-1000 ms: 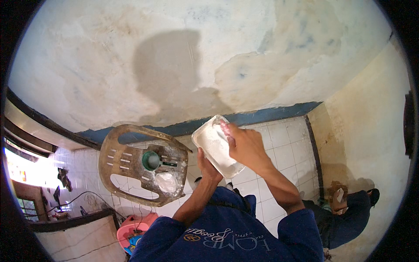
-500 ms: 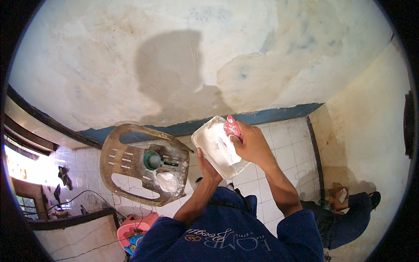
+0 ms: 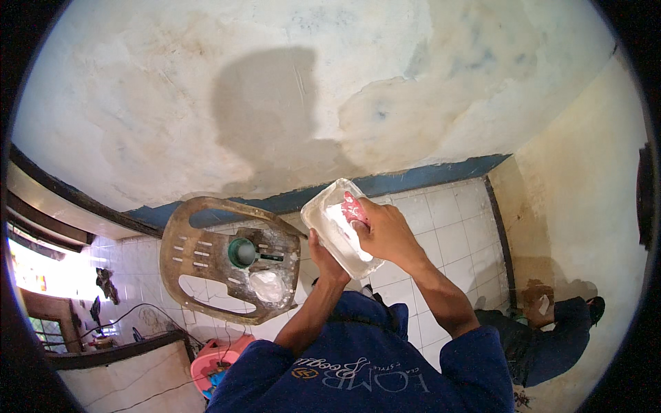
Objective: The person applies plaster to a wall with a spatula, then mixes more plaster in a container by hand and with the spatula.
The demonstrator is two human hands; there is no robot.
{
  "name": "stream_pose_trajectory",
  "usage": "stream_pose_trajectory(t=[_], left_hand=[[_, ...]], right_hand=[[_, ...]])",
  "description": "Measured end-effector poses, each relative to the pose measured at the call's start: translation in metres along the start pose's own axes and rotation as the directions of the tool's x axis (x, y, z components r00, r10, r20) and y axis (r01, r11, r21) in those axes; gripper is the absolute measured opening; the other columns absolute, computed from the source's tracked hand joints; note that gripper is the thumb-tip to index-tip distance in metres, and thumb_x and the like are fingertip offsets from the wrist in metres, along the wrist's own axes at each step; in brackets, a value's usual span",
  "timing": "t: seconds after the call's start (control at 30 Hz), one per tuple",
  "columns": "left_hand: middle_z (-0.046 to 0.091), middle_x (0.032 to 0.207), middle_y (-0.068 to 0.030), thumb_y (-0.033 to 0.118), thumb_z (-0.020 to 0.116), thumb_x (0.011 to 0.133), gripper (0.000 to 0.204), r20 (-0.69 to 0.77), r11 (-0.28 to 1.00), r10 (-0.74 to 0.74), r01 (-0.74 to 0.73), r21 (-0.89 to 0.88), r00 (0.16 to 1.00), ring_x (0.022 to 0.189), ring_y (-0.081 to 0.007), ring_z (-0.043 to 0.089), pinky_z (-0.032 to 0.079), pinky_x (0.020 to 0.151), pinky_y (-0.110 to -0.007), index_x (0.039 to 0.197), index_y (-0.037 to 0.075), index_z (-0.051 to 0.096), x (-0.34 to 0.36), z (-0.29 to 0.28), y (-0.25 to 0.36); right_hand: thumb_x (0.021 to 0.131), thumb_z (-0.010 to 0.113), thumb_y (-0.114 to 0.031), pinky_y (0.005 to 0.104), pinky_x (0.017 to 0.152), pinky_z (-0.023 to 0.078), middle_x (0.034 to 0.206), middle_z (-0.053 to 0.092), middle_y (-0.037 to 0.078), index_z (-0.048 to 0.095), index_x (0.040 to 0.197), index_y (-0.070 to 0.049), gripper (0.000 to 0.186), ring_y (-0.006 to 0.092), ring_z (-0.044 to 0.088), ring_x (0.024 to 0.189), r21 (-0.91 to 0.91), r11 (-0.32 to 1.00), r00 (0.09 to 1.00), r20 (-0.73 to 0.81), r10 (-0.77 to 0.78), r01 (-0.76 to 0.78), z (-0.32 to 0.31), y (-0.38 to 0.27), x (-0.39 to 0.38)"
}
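Note:
My left hand (image 3: 326,260) grips a whitish rectangular tub (image 3: 315,213) by its near left side, tilting it in front of my body. White paste (image 3: 337,217) coats the inside of the tub. In the fingers of my right hand (image 3: 390,235) is a red scraper (image 3: 353,205) smeared with white, held down inside the tub against the paste. Its lower edge is partly hidden by my fingers and the paste.
A stained plastic chair (image 3: 180,248) at left bears a green cup (image 3: 242,252) and a white bag (image 3: 267,285). A patchy wall (image 3: 385,55) rises ahead. At lower right, another person (image 3: 561,344) crouches by the side wall. A pink stool (image 3: 210,361) stands lower left.
My right hand has moved left and slightly down with the scraper, deeper over the tub. More of the tub's lower right inside now shows bare, with the paste gathered toward the middle.

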State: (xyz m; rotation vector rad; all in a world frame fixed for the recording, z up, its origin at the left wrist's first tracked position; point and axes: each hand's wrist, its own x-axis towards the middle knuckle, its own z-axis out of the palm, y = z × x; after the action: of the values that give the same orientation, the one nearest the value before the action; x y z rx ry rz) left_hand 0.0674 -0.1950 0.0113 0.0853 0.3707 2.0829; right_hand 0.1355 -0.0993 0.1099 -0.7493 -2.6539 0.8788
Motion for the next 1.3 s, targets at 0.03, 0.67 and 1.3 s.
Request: stream_pose_trajectory(t=[0.03,0.67,1.3], left_hand=[[0.041,0.138,-0.0135,0.062,0.037,0.085,0.075,0.001,1.0,0.0,0.0,0.007,1.0,0.126,-0.0325,0.042,0.034,0.105,-0.047,0.141,0.012,0.031,0.0,0.001,0.0],[0.04,0.14,-0.0134,0.061,0.042,0.083,0.078,-0.034,1.0,-0.001,0.001,0.016,0.999,0.126,-0.0317,0.042,0.034,0.105,-0.046,0.142,0.011,0.03,0.0,0.009,0.003],[0.043,0.138,-0.0128,0.058,0.042,0.084,0.076,-0.132,0.999,-0.049,0.045,-0.029,0.99,0.125,-0.0305,0.045,0.036,0.105,-0.044,0.141,0.009,0.031,-0.003,0.005,0.001]], right_hand=[[0.077,0.058,-0.013,0.0513,0.069,0.047,0.076,0.062,0.025,0.053,0.108,0.002,0.035,0.0429,0.061,0.074,-0.004,1.0,1.0,-0.016,0.018,-0.018,-0.003,-0.001,0.0],[0.077,0.06,-0.01,0.0485,0.062,0.047,0.073,0.062,0.022,0.057,0.106,-0.001,0.031,0.0428,0.06,0.069,-0.024,0.996,0.984,-0.157,-0.083,0.08,-0.008,-0.006,0.001],[0.076,0.059,-0.01,0.0478,0.06,0.046,0.07,0.062,0.021,0.057,0.092,0.001,0.02,0.0398,0.061,0.064,-0.214,0.976,0.996,-0.073,-0.044,0.027,-0.011,-0.002,-0.006]])
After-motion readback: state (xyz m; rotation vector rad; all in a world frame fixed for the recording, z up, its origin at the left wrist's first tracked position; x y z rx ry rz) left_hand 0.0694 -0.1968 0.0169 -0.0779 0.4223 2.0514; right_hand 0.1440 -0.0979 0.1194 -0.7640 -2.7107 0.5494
